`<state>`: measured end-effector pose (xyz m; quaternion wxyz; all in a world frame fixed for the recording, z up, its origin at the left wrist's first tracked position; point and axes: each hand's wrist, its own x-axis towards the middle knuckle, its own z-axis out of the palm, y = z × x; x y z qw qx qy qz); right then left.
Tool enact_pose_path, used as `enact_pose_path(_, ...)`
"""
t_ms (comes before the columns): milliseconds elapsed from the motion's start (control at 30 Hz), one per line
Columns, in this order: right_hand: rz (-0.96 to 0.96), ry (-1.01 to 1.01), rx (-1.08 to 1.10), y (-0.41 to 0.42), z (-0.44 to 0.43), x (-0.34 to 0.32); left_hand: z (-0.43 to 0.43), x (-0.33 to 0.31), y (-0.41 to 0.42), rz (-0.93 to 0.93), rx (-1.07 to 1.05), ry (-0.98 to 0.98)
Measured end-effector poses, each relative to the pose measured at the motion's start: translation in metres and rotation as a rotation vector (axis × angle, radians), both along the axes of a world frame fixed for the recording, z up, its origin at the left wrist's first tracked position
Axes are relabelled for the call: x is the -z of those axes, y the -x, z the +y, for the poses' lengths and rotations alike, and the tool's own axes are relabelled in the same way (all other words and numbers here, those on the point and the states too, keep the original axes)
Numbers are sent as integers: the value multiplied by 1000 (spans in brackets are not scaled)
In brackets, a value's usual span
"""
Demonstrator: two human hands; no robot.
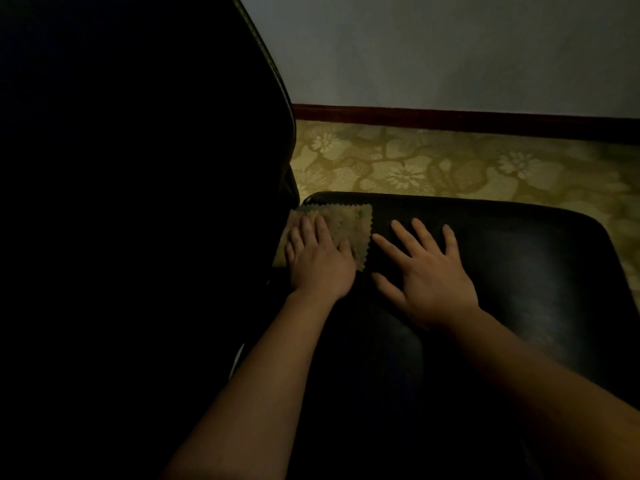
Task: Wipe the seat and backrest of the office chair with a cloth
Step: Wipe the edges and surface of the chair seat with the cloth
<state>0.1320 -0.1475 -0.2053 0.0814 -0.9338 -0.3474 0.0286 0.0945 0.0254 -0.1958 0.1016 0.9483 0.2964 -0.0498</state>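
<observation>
Head view, near to far. Left hand (318, 261): fingers straight, pressed flat on a tan, square, pinked-edge cloth (351, 218). Right hand (427, 275): fingers spread and straight, palm down on the glossy black leather chair seat (526, 265), just beside the cloth, gripping nothing. Cloth lies at the seat's rear, against the black padded backrest (173, 140). Beyond: yellow floral carpet (467, 161). Step judged: seat wiping, at the rear crease. Next move likely calls for firm pressure and a sweep across the seat.
</observation>
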Motion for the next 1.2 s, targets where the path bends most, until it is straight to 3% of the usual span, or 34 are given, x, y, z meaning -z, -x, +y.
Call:
enact_pose_path(400,-6,-25,27,-1,2,1,28,-12,-67,51,77,63)
enact_pose_path(767,-1,-4,24,2,3,-1,12,-4,-18,16,53,37)
enact_pose_path(1000,-11,-30,27,1,3,2,33,-12,-70,34,138,69)
enact_pose_path(1200,-6,-30,27,0,2,3,42,-13,-65,-87,315,45)
